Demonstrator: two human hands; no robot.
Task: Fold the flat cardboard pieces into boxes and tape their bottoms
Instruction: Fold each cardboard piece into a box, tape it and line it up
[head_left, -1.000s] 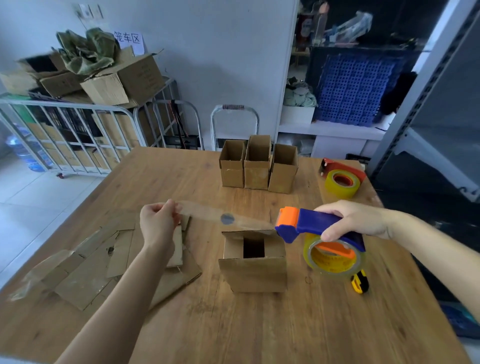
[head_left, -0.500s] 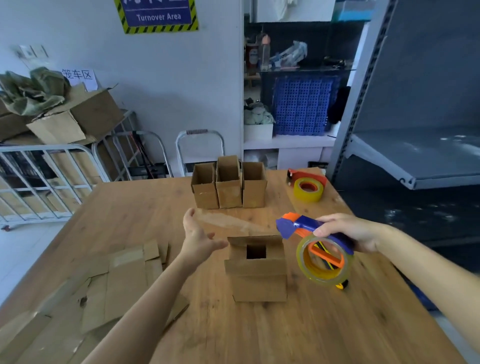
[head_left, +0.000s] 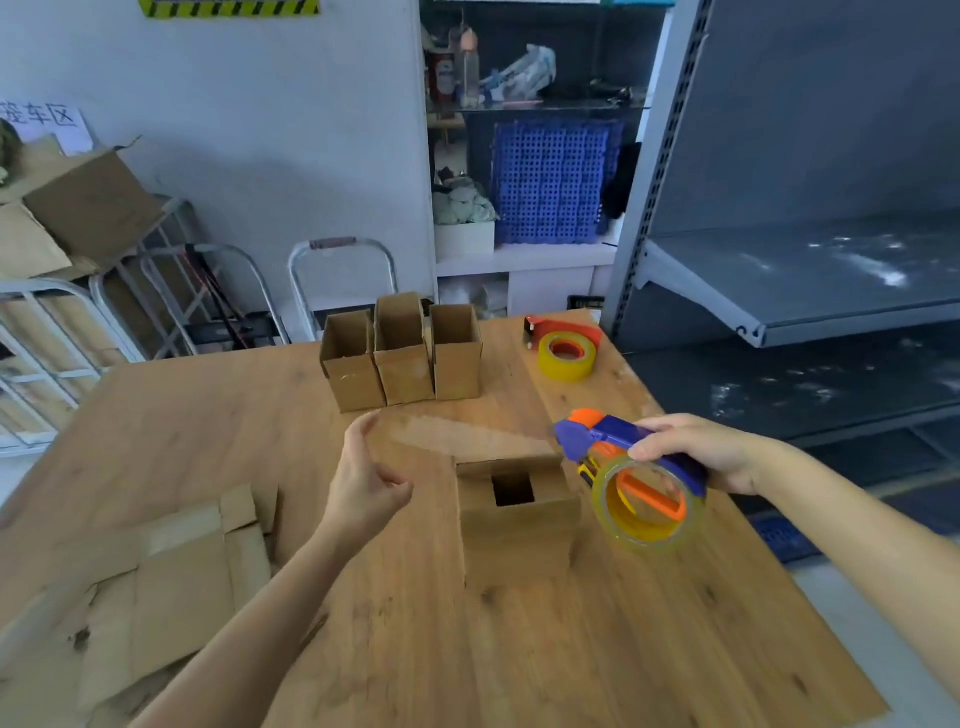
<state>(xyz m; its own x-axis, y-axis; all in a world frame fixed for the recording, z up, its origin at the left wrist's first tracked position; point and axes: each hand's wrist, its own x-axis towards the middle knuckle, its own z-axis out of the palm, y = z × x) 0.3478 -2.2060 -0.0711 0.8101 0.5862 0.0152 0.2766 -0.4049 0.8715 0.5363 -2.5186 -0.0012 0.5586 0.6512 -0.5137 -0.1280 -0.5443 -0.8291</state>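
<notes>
A small cardboard box (head_left: 519, 514) stands mid-table with its flaps folded in, leaving a square hole on top. My right hand (head_left: 701, 452) grips the blue and orange tape dispenser (head_left: 613, 441) just right of the box, its yellow-cored tape roll (head_left: 647, 501) hanging below. A clear tape strip (head_left: 467, 436) runs from the dispenser leftward over the box to the fingertips of my left hand (head_left: 363, 478). That hand's fingers are spread, thumb apart from the tape. Flat cardboard pieces (head_left: 171, 571) lie at the table's left.
Three folded open boxes (head_left: 402, 358) stand in a row at the table's far side. A second yellow tape roll on a red dispenser (head_left: 566, 353) lies at the far right corner. A yellow utility knife (head_left: 586, 470) peeks out behind the dispenser. Grey shelving (head_left: 805, 291) is to the right.
My left hand has let go of its pinch on the tape end, spread its fingers and moved right toward the box. The stretched strip is shorter. My view has risen.
</notes>
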